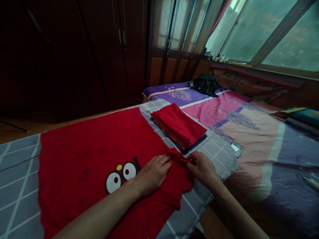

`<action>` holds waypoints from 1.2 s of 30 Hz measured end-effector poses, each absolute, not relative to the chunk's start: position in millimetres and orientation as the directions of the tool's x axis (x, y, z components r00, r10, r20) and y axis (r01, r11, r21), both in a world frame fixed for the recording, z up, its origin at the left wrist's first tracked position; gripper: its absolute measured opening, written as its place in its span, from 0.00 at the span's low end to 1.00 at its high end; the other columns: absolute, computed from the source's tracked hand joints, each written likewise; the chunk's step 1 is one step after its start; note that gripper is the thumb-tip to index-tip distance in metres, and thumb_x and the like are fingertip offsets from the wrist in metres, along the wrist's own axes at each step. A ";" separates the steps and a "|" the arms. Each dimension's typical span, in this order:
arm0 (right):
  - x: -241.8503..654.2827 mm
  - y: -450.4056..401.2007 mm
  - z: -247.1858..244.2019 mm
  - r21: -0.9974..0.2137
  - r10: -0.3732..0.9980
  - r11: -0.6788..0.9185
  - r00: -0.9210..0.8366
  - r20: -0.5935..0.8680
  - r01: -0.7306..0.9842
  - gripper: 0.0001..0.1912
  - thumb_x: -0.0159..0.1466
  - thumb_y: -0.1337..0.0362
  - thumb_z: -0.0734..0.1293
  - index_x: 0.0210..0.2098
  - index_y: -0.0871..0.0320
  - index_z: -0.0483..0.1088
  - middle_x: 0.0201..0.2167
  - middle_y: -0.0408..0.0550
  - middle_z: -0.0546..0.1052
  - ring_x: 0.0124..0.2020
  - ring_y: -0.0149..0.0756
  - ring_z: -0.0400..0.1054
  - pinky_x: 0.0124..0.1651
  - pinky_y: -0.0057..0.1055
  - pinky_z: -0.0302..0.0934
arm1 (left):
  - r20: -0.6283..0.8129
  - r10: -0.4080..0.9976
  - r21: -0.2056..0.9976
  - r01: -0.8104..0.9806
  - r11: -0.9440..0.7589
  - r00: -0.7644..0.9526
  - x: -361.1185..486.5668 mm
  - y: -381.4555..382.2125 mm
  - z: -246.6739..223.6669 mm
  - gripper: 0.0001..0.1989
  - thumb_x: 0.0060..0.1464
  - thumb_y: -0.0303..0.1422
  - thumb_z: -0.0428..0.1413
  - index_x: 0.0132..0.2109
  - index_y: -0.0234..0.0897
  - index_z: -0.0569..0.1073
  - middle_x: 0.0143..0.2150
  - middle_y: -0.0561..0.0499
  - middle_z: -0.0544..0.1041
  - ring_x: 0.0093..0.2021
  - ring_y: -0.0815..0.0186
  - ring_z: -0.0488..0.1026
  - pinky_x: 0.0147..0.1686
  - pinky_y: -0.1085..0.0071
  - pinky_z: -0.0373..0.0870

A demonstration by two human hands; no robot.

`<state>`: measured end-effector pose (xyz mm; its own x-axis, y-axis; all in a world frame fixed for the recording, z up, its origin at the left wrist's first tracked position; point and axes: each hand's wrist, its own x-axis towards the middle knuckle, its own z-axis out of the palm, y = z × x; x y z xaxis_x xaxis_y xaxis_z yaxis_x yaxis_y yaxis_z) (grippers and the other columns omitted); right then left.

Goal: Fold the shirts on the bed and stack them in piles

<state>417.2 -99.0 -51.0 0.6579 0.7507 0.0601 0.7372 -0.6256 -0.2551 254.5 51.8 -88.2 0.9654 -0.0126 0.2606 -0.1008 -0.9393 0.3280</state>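
A red T-shirt (87, 156) with a cartoon print of big round eyes lies spread over a grey checked cloth (17, 196). Flat on the shirt, near its right end, rests my left hand (154, 171), fingers stretched out. My right hand (203, 167) pinches a bit of the shirt's edge at the right and raises it slightly. Just beyond both hands sits a stack of folded clothes (179, 126), red on top with darker pieces beneath.
A bed with a purple, pink and cream quilt (254, 142) extends to the right. On it lie a black garment (205, 84), a small packet (236, 149) and folded cloths (301, 118). Dark wardrobes (99, 49) line the far side; a window (269, 33) is at upper right.
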 end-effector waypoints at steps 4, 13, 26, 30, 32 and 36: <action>422.2 -99.2 -52.8 -0.446 0.695 -0.692 0.692 -0.196 0.568 0.11 0.56 0.61 0.63 0.35 0.58 0.73 0.23 0.44 0.74 0.26 0.35 0.68 0.27 0.27 0.52 | 0.235 -0.009 0.340 -0.091 -0.936 0.972 255.2 52.8 -91.3 0.23 0.58 0.24 0.46 0.61 0.31 0.63 0.62 0.41 0.64 0.62 0.56 0.59 0.62 0.59 0.57; 400.6 -93.5 -42.0 -0.714 0.799 -0.424 0.601 -0.006 0.557 0.07 0.51 0.66 0.60 0.29 0.58 0.67 0.24 0.44 0.72 0.27 0.35 0.65 0.30 0.29 0.57 | 0.203 0.051 0.503 -0.059 -0.862 0.978 258.0 51.6 -80.4 0.25 0.51 0.23 0.48 0.57 0.36 0.66 0.58 0.43 0.68 0.59 0.55 0.61 0.59 0.54 0.57; 334.3 -95.2 -73.1 -0.123 0.963 -0.144 0.168 0.209 0.982 0.23 0.56 0.78 0.60 0.48 0.57 0.70 0.36 0.52 0.69 0.38 0.42 0.59 0.39 0.36 0.58 | 0.194 0.558 0.895 0.087 -0.438 0.807 267.6 71.3 -81.6 0.31 0.49 0.39 0.60 0.58 0.35 0.64 0.51 0.44 0.72 0.45 0.60 0.73 0.46 0.64 0.69; 339.7 -102.5 -70.7 -0.182 0.954 -0.112 0.156 0.254 0.977 0.23 0.56 0.78 0.60 0.50 0.60 0.68 0.37 0.52 0.68 0.37 0.42 0.58 0.38 0.36 0.59 | 0.266 0.553 0.725 0.214 -0.655 0.790 272.5 69.5 -80.4 0.24 0.51 0.29 0.56 0.56 0.36 0.66 0.49 0.46 0.74 0.48 0.60 0.72 0.49 0.65 0.67; 343.2 -107.6 -71.4 -0.204 0.936 -0.114 0.174 0.308 0.972 0.22 0.56 0.79 0.59 0.49 0.61 0.68 0.36 0.53 0.67 0.37 0.41 0.58 0.37 0.35 0.59 | 0.265 0.574 0.703 0.252 -0.665 0.775 275.1 72.9 -81.4 0.17 0.54 0.25 0.51 0.51 0.36 0.70 0.44 0.48 0.76 0.43 0.63 0.73 0.46 0.68 0.68; 347.4 -119.1 -74.8 -0.223 0.883 -0.084 0.177 0.436 0.971 0.17 0.58 0.79 0.58 0.43 0.63 0.70 0.34 0.52 0.66 0.36 0.39 0.57 0.36 0.33 0.57 | 0.265 0.566 0.685 0.260 -0.680 0.781 273.8 77.1 -81.4 0.13 0.53 0.23 0.49 0.44 0.37 0.72 0.40 0.49 0.77 0.42 0.64 0.74 0.44 0.69 0.68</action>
<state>347.4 -119.1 -74.8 0.1766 0.8826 0.4357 0.9711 -0.0841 -0.2232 273.8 77.1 -81.4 0.7809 0.5657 0.2650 0.2604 -0.6804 0.6851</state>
